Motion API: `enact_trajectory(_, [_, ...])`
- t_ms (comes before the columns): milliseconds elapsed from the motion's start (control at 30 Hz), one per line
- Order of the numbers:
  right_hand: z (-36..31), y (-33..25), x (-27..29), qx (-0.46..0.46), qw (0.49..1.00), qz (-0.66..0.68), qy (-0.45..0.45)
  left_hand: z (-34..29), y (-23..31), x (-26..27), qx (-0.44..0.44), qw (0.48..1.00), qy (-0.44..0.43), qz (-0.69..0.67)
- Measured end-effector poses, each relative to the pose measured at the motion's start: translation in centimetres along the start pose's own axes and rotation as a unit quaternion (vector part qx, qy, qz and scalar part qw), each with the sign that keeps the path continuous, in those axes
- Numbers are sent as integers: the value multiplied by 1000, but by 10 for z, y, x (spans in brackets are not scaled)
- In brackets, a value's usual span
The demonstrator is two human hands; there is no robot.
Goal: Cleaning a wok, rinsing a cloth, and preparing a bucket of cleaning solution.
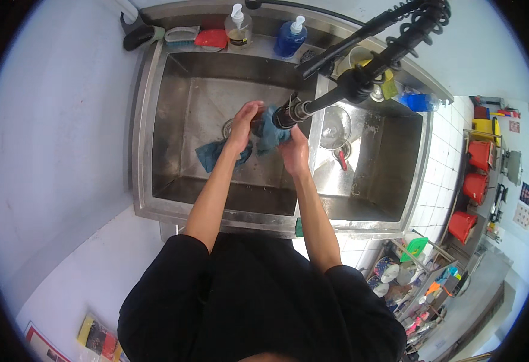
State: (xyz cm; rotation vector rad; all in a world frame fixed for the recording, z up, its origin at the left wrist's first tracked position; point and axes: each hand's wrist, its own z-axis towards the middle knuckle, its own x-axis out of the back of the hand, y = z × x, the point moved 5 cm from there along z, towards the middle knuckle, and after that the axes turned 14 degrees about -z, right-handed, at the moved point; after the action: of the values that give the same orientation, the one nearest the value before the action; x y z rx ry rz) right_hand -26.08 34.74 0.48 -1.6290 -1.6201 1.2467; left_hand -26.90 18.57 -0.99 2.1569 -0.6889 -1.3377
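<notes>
Over the left sink basin (216, 87), my two hands are close together below the spray faucet head (293, 113). My right hand (295, 151) grips a wet-looking blue-grey cloth (269, 137), bunched up; the faucet head covers part of it. My left hand (242, 125) curls round a dark, shiny thing (258, 122) against the cloth's left side; its kind is too unclear to tell. A second blue-grey cloth (210, 157) lies crumpled on the basin floor, partly behind my left forearm, near the drain (227, 128).
The right basin (391, 151) holds a round clear lid or bowl (335, 128) and a red-handled tool (342, 159). Along the back ledge stand a brush (181, 36), a red scoop (211, 39), a clear pump bottle (238, 30) and a blue pump bottle (290, 39). A coiled black hose arm (391, 51) hangs overhead.
</notes>
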Motion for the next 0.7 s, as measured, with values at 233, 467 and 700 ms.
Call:
enact_trajectory(233, [10, 6, -25, -99, 897, 428, -54, -57, -59, 59, 290, 935, 192, -69])
enact_trajectory(467, [-4, 9, -19, -134, 938, 313, -64, -16, -46, 9, 110, 888, 33, -446])
enact_trajectory(700, [3, 7, 15, -28, 991, 46, 120, -9, -41, -24, 55, 956, 68, -279])
